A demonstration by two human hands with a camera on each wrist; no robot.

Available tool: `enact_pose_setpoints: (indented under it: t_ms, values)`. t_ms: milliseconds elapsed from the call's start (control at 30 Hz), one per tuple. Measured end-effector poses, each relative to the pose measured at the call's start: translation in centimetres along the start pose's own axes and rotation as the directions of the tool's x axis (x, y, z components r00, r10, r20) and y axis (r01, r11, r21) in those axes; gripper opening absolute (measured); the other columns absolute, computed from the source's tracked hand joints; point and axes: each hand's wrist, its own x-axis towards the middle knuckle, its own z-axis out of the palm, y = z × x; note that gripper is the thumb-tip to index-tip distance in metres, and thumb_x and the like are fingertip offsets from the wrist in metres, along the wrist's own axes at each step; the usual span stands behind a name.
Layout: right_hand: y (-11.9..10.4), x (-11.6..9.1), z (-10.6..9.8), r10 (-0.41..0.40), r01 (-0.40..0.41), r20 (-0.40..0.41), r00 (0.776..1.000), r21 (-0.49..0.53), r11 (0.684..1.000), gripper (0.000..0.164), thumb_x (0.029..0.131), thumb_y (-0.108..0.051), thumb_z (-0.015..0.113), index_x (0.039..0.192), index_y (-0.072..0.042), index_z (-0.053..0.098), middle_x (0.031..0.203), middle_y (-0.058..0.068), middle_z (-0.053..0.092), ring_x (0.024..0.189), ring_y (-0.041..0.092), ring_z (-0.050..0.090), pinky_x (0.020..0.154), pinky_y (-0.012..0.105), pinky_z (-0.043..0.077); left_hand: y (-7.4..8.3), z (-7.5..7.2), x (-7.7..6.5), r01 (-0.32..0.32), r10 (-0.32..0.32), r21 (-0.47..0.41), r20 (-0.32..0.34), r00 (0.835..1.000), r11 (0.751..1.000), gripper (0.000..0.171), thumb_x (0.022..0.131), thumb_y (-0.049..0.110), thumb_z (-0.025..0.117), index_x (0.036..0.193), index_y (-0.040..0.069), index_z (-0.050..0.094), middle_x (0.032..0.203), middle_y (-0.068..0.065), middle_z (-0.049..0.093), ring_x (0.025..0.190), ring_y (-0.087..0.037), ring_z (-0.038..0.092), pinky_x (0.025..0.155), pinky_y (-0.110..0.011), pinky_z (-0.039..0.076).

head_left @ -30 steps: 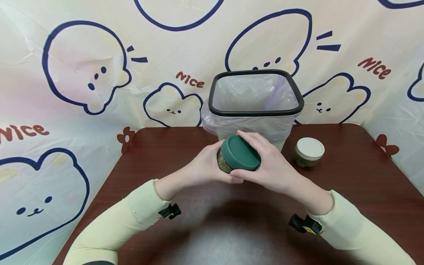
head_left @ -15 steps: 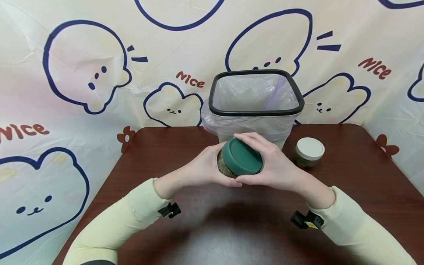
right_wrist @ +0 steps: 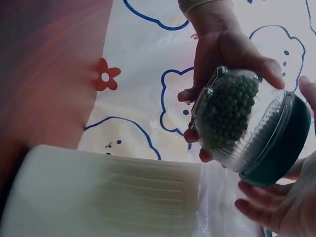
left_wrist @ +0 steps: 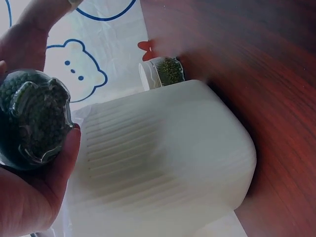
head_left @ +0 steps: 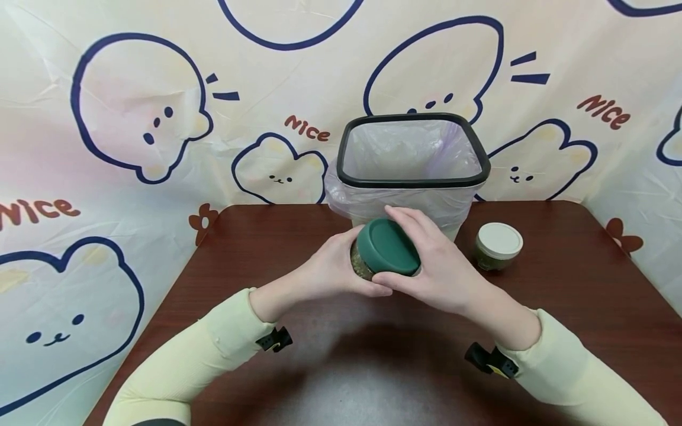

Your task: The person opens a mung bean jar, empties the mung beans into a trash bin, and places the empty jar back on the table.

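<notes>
A clear glass jar (right_wrist: 229, 111) with a dark green lid (head_left: 388, 247) is held in the air above the table, tilted, between both hands. Small green bean-like balls fill part of the jar. My left hand (head_left: 330, 263) grips the glass body, its thumb along the near side. Around the lid curve the fingers and thumb of my right hand (head_left: 439, 260). In the left wrist view the jar's base (left_wrist: 42, 121) faces the camera, and its lid is mostly hidden.
Behind the hands stands a pale bin (left_wrist: 163, 158) with a black rim (head_left: 412, 183) and a thin plastic liner (head_left: 351, 198). To its right is a small jar (head_left: 498, 245) with a white lid and green contents. A patterned sheet (head_left: 277, 77) surrounds the brown table (head_left: 256, 248).
My right hand turned downward on the lid half a second ago, then swung back up to about its earlier angle. The left hand keeps its grip on the jar nearly unmoved.
</notes>
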Motion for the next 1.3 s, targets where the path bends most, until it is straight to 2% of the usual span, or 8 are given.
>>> enact_pose_setpoints:
  t_ms: [133,200,500,567,800,900,1100,1300]
  values:
    - [-0.3,0.0,0.0,0.030,-0.033,-0.030,0.999,-0.075,0.997,0.085,0.071,-0.054,0.066,0.138,-0.013,0.032,0.130,0.002,0.039,0.111,0.016,0.040,0.082,0.038,0.043,0.3,0.0,0.1,0.023,-0.023,-0.005,0.000,1.000,1.000,0.070,0.064,0.040,0.079,0.122,0.022,0.045,0.108,0.010,0.055,0.095,-0.008,0.052,0.078,-0.028,0.046]
    - [-0.3,0.0,0.0,0.036,-0.038,-0.030,0.999,-0.058,0.998,0.084,0.071,-0.053,0.067,0.137,-0.013,0.034,0.127,0.001,0.042,0.108,0.015,0.042,0.080,0.037,0.044,0.5,0.1,0.1,0.033,-0.033,-0.022,0.010,0.999,0.999,0.070,0.064,0.036,0.080,0.122,0.020,0.045,0.108,0.009,0.055,0.095,-0.009,0.052,0.078,-0.028,0.046]
    - [0.1,-0.3,-0.3,-0.020,0.022,-0.027,0.999,0.052,0.998,0.075,0.066,-0.046,0.074,0.129,-0.015,0.045,0.123,-0.005,0.044,0.103,0.010,0.045,0.075,0.032,0.046,3.7,-0.3,-0.5,0.022,-0.018,-0.074,0.052,0.998,0.997,0.059,0.067,0.017,0.079,0.117,0.010,0.048,0.104,0.004,0.056,0.093,-0.012,0.053,0.078,-0.030,0.046]
    - [0.3,-0.4,-0.5,-0.050,0.052,-0.018,0.999,0.079,0.996,0.076,0.066,-0.044,0.076,0.129,-0.016,0.045,0.124,-0.006,0.043,0.104,0.010,0.045,0.077,0.031,0.046,3.6,-0.3,-0.4,0.012,-0.007,-0.082,0.065,0.998,0.997,0.059,0.068,0.018,0.079,0.117,0.011,0.048,0.104,0.004,0.056,0.093,-0.013,0.054,0.078,-0.030,0.046]
    - [0.7,-0.3,-0.7,-0.104,0.097,0.037,0.994,0.154,0.983,0.078,0.067,-0.039,0.076,0.134,-0.020,0.039,0.131,-0.006,0.038,0.112,0.011,0.041,0.083,0.034,0.043,0.3,0.2,-0.1,-0.021,0.026,-0.077,0.064,0.998,0.997,0.066,0.065,0.032,0.080,0.120,0.017,0.046,0.107,0.005,0.055,0.095,-0.012,0.053,0.079,-0.030,0.046]
    - [0.6,-0.3,-0.7,-0.093,0.088,0.037,0.995,0.123,0.989,0.079,0.069,-0.041,0.074,0.136,-0.022,0.036,0.134,-0.006,0.034,0.115,0.012,0.037,0.084,0.037,0.042,0.6,0.1,-0.1,-0.019,0.024,-0.090,0.062,0.998,0.996,0.066,0.066,0.028,0.079,0.121,0.017,0.045,0.108,0.005,0.055,0.096,-0.012,0.053,0.079,-0.031,0.046]
    - [0.0,0.0,-0.9,-0.070,0.071,-0.010,0.997,0.008,0.997,0.080,0.071,-0.044,0.072,0.138,-0.022,0.034,0.137,-0.007,0.031,0.119,0.013,0.034,0.083,0.040,0.043,3.7,-0.6,-0.3,0.017,-0.011,-0.090,0.060,0.998,0.996,0.060,0.068,0.013,0.078,0.119,0.008,0.046,0.105,0.001,0.056,0.093,-0.014,0.054,0.079,-0.030,0.047]
    - [-0.3,0.2,-0.6,-0.007,0.007,0.003,1.000,-0.107,0.994,0.084,0.070,-0.059,0.063,0.137,-0.017,0.034,0.134,-0.004,0.034,0.114,0.013,0.037,0.080,0.037,0.045,3.1,-0.5,-0.3,0.022,-0.018,-0.083,0.051,0.999,0.996,0.063,0.067,0.019,0.079,0.120,0.010,0.046,0.106,0.002,0.056,0.094,-0.013,0.053,0.079,-0.030,0.047]
